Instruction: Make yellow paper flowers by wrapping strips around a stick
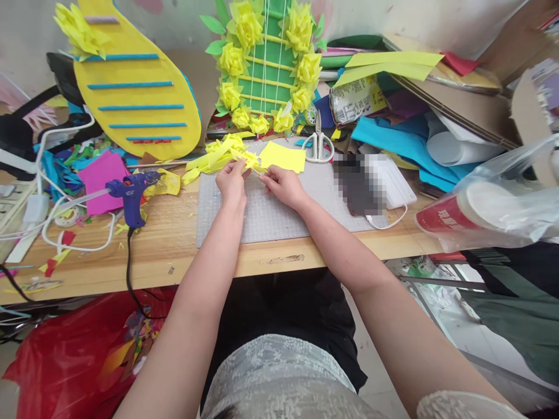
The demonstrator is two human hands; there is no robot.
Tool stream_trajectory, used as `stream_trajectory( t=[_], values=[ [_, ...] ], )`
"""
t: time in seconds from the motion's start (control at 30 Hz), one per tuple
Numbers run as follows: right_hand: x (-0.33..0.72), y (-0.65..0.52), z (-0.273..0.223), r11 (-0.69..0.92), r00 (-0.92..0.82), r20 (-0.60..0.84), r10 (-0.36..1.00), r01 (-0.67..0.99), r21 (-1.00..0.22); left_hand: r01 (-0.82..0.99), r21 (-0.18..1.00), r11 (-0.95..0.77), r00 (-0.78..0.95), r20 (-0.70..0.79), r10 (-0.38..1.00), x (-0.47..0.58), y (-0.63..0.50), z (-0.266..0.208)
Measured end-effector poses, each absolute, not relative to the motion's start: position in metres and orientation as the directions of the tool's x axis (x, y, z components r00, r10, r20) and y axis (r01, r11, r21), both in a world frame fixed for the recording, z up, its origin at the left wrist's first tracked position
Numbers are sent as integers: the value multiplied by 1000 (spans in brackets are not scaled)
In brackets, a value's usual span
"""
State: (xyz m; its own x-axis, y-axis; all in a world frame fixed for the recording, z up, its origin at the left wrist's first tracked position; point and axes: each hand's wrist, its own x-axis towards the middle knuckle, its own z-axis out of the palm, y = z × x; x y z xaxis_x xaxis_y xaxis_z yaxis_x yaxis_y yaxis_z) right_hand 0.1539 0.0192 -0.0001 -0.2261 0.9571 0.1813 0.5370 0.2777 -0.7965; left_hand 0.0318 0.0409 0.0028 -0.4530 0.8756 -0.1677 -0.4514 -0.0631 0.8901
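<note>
Head view: both bare hands were together over the far part of the gray cutting mat [279,218] on the wooden table [174,262]. The left hand [233,181] had thumb and fingertips closed on a small yellow paper piece [248,157], located at the near right end of a heap of yellow paper [217,155]. Its outline merged with the heap; folds could not be resolved. The right hand [283,185] was just beside it, fingers curled and grip narrow; its own fingers hid the contact, so could not tell whether it held anything.

Yellow sheets [283,156] lay beyond the right hand, their near edge partly covered by it. Scissors [318,148] lay right of these, points away from the person. A dark object [358,186] was pixelated, identity unreadable; it overlapped a white device [397,183] with a cable.

The green instrument shape [273,68] and yellow instrument shape [140,107] were both cut off by the upper frame edge. At right, clear plastic [519,203] blurred a red-and-white cup [452,215]. Left of the mat lay a purple glue gun [133,201]; its cord ran down over the table edge.
</note>
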Motion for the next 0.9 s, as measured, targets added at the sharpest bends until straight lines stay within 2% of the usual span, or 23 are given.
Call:
stream_trajectory(
  t=[0.3, 0.47, 0.77, 0.9],
  values=[
    [157, 23, -4, 235, -149, 183, 972, 552, -800, -311, 950, 34, -325, -140, 935, 34, 34, 7],
    [158, 23, -2, 247, -177, 179, 968, 538, -806, -255, 967, -4, -308, -78, 948, 36, 33, 1],
    [160, 20, 4, 381, -316, 234, 920, 578, -722, -421, 899, 120, -179, -212, 961, 24, 34, 6],
    [158, 20, 3, 314, -241, 216, 946, 529, -788, -364, 930, 46, -236, -139, 962, 29, 35, 1]
  ],
)
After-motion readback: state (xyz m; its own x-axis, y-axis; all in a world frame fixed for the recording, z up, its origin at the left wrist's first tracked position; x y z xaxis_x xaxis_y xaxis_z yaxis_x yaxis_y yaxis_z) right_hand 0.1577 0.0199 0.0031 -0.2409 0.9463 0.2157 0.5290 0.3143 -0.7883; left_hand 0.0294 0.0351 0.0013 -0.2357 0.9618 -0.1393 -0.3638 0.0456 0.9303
